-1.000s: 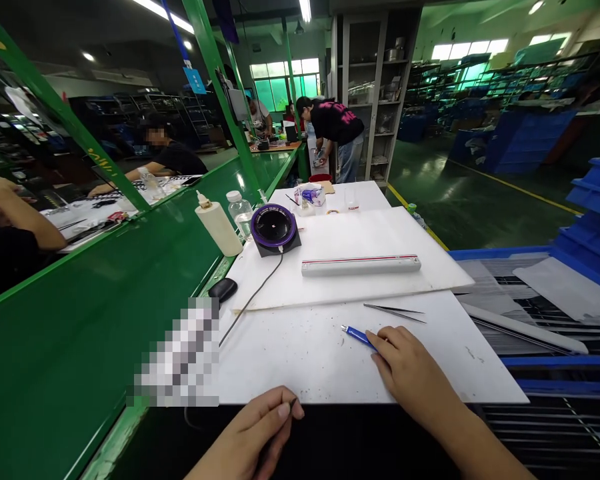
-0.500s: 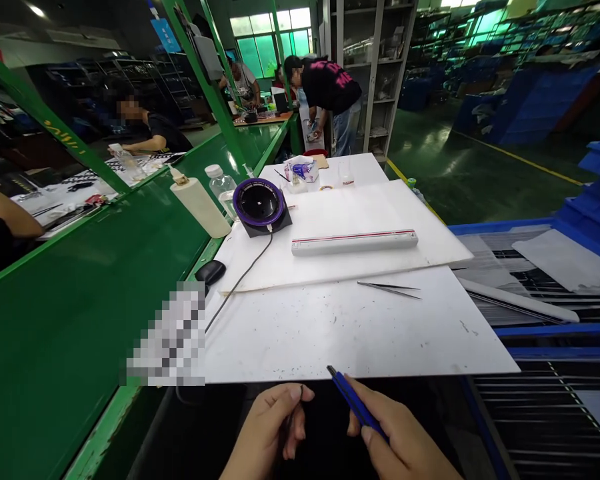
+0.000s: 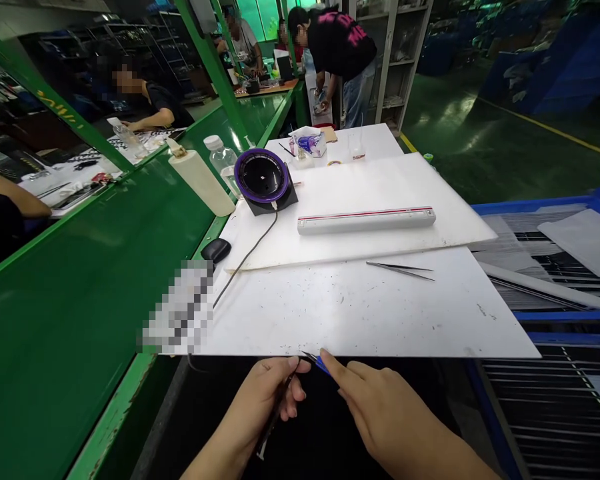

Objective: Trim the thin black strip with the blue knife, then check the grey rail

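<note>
My left hand (image 3: 273, 390) is closed in a pinch at the table's front edge, holding a thin dark strip (image 3: 270, 427) that hangs down toward my lap. Its exact kind I cannot make out. My right hand (image 3: 375, 397) grips a blue utility knife (image 3: 323, 364), index finger stretched along it. The knife's blade points left, close to the strip's upper end at my left fingertips; whether they touch I cannot tell. Beyond my hands, metal tweezers (image 3: 400, 270) lie on the white table (image 3: 290, 313). A long grey-white bar with a red line (image 3: 367, 221) rests on a white foam sheet (image 3: 340, 250).
A round black fan-like device with a purple rim (image 3: 263, 177) stands at the left, its cable running forward. Near it are a cream bottle (image 3: 203, 183), a clear bottle (image 3: 221, 159) and a black mouse (image 3: 216, 250). Blue crates (image 3: 555, 320) stand right. Several people work beyond.
My right hand has turned and brought the knife left, its blade now close to my left fingertips. More of the dark strip shows below my left hand. The view has tilted down.
</note>
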Motion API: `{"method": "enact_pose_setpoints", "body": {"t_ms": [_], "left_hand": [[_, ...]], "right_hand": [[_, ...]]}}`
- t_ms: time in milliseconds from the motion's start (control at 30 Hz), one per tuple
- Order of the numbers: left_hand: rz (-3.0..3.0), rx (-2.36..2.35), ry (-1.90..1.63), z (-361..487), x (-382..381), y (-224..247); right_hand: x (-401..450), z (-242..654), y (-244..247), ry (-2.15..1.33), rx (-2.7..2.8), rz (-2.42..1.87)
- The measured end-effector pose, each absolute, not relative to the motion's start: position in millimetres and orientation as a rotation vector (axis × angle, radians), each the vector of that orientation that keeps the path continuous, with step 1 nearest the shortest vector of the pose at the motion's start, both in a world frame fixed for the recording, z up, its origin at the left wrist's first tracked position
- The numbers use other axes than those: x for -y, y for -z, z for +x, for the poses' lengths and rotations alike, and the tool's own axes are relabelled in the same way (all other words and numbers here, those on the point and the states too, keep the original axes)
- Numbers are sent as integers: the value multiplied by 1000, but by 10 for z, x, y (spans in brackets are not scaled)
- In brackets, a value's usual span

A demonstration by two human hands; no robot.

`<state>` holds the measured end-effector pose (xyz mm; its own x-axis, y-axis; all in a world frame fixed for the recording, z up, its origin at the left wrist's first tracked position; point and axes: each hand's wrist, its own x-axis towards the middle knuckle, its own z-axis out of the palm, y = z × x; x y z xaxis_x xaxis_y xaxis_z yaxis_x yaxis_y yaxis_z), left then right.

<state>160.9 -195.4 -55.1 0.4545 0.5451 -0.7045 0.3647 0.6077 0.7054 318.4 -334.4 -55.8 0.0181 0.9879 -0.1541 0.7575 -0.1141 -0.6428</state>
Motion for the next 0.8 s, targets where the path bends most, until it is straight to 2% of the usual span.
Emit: {"method": "enact_pose_setpoints", "body": {"t_ms": [800], "left_hand": [[948,-1200,-242,1672,2014,642]], "right_hand": [[3247,3204,490,-832,1789,-1931]]}}
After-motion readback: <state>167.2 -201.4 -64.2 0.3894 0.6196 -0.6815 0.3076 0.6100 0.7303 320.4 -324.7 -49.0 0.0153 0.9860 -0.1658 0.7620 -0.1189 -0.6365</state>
